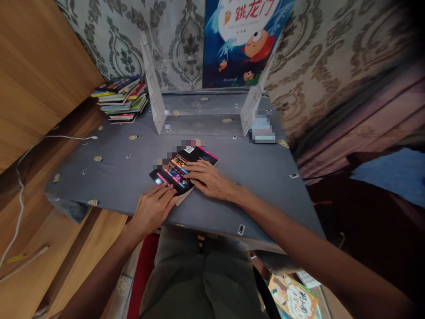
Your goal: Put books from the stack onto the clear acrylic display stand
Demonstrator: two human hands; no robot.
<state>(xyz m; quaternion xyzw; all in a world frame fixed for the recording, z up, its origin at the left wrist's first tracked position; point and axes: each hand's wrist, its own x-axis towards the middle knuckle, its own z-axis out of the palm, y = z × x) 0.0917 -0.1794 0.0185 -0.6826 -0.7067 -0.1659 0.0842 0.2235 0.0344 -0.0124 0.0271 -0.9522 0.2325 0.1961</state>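
A black-covered paperback book with bright rectangular picture panels and a pink edge [177, 173] lies aslant on the surface draped in blue-grey cloth with yellow pineapple motifs [265, 181], near its front edge. The right hand [207, 179] rests spread on the cover, its grip open, hiding part of the panels; its forearm crosses the right of the surface. The left hand [156, 206] has its fingers on the book's near-left corner, the thumb by the page edges; whether this grip pinches the book I cannot tell. Just beyond the book stands a clear plastic stand with two upright sides [154, 95], and a large blue picture sheet with orange fish [245, 62] rises upright at its back. To the stand's right sits a pale blue, blurred-out object [264, 129]. At the far left corner is an uneven stack of colourful books [121, 99], beside a tall wooden panel [36, 66]. A thin white cable [21, 190] reaches onto the surface's left side, its plug well apart from the hands.
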